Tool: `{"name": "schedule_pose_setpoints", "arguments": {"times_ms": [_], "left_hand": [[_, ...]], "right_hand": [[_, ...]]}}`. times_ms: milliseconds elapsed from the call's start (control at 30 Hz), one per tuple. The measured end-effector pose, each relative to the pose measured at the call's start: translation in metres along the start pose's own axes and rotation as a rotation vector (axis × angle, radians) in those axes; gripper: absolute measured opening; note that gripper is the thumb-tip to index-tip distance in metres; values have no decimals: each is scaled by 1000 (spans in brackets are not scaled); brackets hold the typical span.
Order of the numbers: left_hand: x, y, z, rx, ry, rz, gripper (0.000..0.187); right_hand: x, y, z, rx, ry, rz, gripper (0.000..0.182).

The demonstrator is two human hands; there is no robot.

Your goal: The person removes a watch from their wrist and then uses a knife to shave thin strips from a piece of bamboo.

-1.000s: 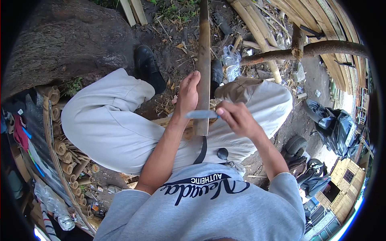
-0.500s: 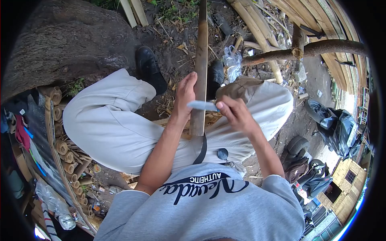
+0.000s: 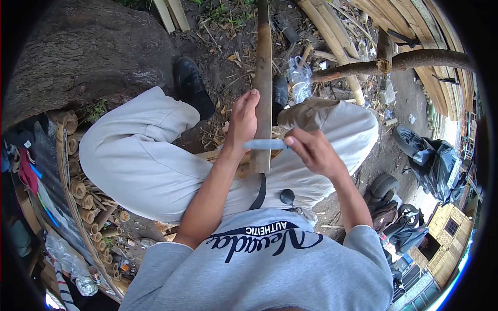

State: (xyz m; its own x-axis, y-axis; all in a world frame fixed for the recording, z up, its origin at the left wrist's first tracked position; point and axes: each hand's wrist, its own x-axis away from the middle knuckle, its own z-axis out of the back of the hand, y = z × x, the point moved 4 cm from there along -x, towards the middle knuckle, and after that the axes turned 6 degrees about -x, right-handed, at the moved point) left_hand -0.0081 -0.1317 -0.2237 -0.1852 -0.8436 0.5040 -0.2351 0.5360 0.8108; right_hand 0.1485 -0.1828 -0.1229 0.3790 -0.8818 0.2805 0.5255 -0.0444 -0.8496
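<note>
A long bamboo slat (image 3: 263,67) runs from between my knees away toward the ground ahead, its near end above my lap. My left hand (image 3: 243,120) grips the slat's left edge, with the fingers partly hidden behind it. In my right hand (image 3: 314,151) is a knife (image 3: 263,144), held by its handle. Its blade lies crosswise over the slat near the close end, with the tip pointing left toward my left wrist.
A large tree trunk (image 3: 88,57) rises at the left, above stacked bamboo poles (image 3: 85,202). A branch (image 3: 404,63) crosses at upper right beside leaning bamboo slats (image 3: 436,88). A plastic bag (image 3: 300,83) lies near my foot; motorcycles (image 3: 436,166) stand at right.
My right hand and the knife have moved slightly toward my body and right along the slat. The slat's near end has shifted a little to the right.
</note>
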Motion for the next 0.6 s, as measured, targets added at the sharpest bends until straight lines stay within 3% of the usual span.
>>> {"name": "schedule_pose_setpoints", "arguments": {"times_ms": [67,167,267,367,433,533,600], "left_hand": [[0,3,-3,69,8,7,33],[0,2,3,59,-6,-18,33],[0,2,1,44,-11,-11,34],[1,5,-7,149,-63,1,34],[8,14,-6,90,78,2,33],[4,9,1,-6,4,37,32],[0,2,3,59,-26,8,32]], "right_hand": [[-3,1,3,-2,66,-75,27],[6,-12,-11,-31,-174,75,28],[8,-13,-11,-120,-201,127,29],[8,-1,-2,-180,-14,-12,30],[6,10,1,-312,143,-147,28],[-5,7,-5,-42,243,-41,27],[0,11,-11,-80,218,-93,25]]}}
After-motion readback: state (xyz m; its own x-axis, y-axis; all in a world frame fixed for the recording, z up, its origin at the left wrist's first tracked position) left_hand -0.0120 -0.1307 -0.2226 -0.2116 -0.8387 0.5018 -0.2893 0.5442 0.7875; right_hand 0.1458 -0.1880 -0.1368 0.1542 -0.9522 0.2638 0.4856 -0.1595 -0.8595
